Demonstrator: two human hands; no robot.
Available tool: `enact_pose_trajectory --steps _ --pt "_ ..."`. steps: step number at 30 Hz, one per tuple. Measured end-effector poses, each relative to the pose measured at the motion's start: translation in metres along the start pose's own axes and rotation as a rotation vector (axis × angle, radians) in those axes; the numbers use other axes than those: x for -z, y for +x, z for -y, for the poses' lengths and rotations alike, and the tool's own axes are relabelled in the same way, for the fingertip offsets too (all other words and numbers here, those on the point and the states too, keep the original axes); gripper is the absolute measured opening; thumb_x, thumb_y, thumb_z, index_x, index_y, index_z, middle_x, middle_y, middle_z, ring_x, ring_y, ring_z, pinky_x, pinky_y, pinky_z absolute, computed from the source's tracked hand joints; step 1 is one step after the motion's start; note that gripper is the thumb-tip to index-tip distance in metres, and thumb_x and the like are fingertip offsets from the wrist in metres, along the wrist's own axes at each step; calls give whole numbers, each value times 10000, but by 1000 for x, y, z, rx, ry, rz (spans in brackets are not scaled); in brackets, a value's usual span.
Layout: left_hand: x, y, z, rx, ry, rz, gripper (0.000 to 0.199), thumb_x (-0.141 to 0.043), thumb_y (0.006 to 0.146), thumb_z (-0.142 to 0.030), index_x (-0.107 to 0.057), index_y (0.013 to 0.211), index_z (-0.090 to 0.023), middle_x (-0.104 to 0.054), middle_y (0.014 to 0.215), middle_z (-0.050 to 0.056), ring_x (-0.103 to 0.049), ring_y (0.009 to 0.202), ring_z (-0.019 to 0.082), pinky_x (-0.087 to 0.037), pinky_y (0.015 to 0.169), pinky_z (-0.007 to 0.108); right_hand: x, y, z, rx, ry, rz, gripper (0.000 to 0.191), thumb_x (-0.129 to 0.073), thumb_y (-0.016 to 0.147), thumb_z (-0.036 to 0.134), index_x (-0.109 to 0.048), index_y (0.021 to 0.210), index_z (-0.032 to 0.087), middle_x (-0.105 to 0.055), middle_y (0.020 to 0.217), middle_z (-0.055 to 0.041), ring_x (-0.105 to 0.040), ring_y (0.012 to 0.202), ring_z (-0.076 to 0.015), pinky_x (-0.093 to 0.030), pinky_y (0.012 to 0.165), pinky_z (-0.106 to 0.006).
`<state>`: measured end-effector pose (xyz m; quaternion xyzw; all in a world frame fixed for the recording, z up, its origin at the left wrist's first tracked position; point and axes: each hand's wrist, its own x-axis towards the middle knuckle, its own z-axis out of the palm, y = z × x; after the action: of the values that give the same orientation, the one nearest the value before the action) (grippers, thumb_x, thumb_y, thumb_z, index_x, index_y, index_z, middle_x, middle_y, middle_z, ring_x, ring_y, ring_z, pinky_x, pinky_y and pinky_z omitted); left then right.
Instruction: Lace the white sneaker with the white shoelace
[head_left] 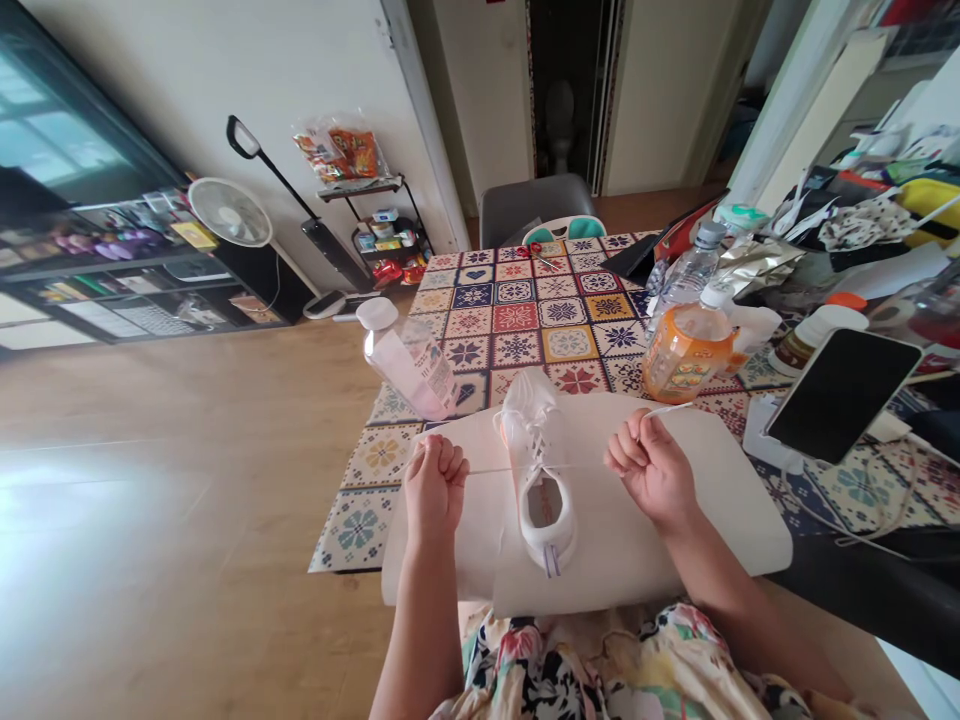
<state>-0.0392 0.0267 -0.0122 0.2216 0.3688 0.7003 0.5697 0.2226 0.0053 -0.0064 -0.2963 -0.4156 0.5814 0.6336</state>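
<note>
A white sneaker (534,470) rests on a white sheet (645,560), its toe pointing away from me and its heel tab toward me. White shoelaces (559,467) run out from its top eyelets to both sides, stretched nearly straight. To the left of the shoe, my left hand (436,482) is closed in a fist around one lace end. My right hand (651,462), to the right of the shoe, is closed around the other end, and a short lace tip sticks out past its fingers.
A clear bottle with a white cap (409,360) stands at the table's left edge. On the right are an orange-labelled bottle (688,350), a phone on a stand (844,395) and loose cables. Red scissors (541,255) lie at the far end. Behind is a grey chair (525,205).
</note>
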Motion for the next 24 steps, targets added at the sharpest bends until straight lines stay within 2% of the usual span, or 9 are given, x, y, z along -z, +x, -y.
enact_pose_trajectory --steps 3,6,7,9,12,15,19,22,24 --pt "2 -5 -5 -29 178 166 354 -703 830 -492 -563 725 -184 -309 415 -105 -213 374 57 -212 396 182 4 -4 1 57 -140 167 469 -500 947 592 -456 651 232 -322 498 58 -289 439 -127 -300 448 -263" --pt "2 -11 -15 16 509 383 527 -535 858 -665 -689 845 -162 -285 373 -93 -190 372 83 -200 415 229 5 -6 10 128 -476 265 514 -451 990 538 -494 596 209 -517 624 -23 -484 592 -163 -382 540 -294" --pt "0 -13 -18 26 652 427 541 -515 868 -660 -714 862 -157 -304 381 -83 -216 378 91 -205 424 237 5 -6 13 138 -606 277 489 -447 1002 499 -524 618 205 -564 684 -39 -529 658 -173 -417 596 -302" --pt "-4 -17 -21 26 933 477 428 -551 879 -559 -742 841 -178 -400 425 -55 -310 407 107 -238 444 240 2 -6 17 137 -836 287 387 -472 1004 424 -581 703 206 -611 745 -39 -567 703 -174 -444 658 -298" --pt "-11 -22 -23 35 1200 545 257 -589 856 -373 -727 709 -214 -507 466 -43 -426 454 125 -309 480 232 -1 -8 15 85 -1020 324 198 -522 983 345 -629 868 225 -646 750 -13 -574 645 -161 -432 610 -271" --pt "-8 -22 -23 53 1215 607 208 -605 834 -304 -702 673 -217 -585 497 -38 -500 488 135 -370 515 226 1 -9 12 70 -1026 397 132 -539 968 281 -652 918 235 -675 816 -24 -611 707 -176 -457 643 -277" --pt "3 -16 -26 -22 1089 664 150 -641 841 -289 -723 740 -215 -690 694 17 -603 670 167 -446 630 247 6 -6 17 45 -957 463 160 -567 946 268 -641 814 217 -627 810 -25 -590 761 -172 -469 715 -281" --pt "5 -14 -27 -135 913 734 199 -693 833 -352 -724 714 -196 -687 837 80 -618 807 196 -473 741 288 4 -2 24 -32 -754 504 197 -613 924 335 -626 776 206 -615 844 -26 -571 801 -167 -460 766 -285" --pt "0 -15 -23 -165 765 726 276 -708 827 -416 -705 678 -183 -682 911 113 -619 886 220 -477 800 319 0 0 26 -108 -548 519 248 -618 919 385 -622 756 198 -608 885 -28 -557 784 -153 -451 735 -272"
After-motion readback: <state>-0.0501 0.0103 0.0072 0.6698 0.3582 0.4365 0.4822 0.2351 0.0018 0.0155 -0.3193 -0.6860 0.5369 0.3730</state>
